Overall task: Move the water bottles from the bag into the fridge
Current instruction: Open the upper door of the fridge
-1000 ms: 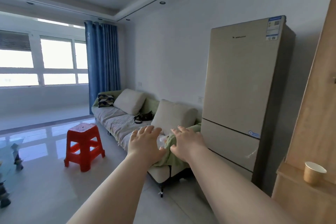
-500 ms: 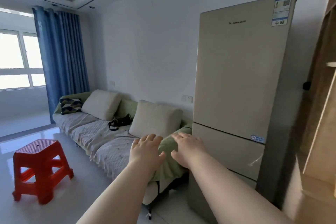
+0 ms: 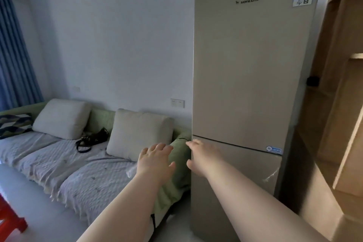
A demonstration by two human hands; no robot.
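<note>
A tall beige fridge [image 3: 249, 68] stands closed at the right, with an upper door and lower doors. My right hand [image 3: 204, 157] reaches out with straight fingers to the fridge's left edge, near the seam between the doors. My left hand [image 3: 155, 161] is stretched forward beside it, fingers spread, holding nothing, in front of the sofa's green armrest [image 3: 179, 155]. A bit of clear plastic [image 3: 130, 172], maybe a bottle, shows on the sofa just left of my left wrist. No bag of bottles is plainly visible.
A sofa [image 3: 64, 163] with a grey cover, white cushions and a black bag [image 3: 92, 139] runs along the wall left of the fridge. Wooden shelving [image 3: 341, 104] stands right of the fridge. A red stool [image 3: 7, 220] sits at the lower left.
The view has moved closer and turned right, so the fridge looms larger. Both hands stay outstretched and empty; the right hand now reaches the fridge's left edge.
</note>
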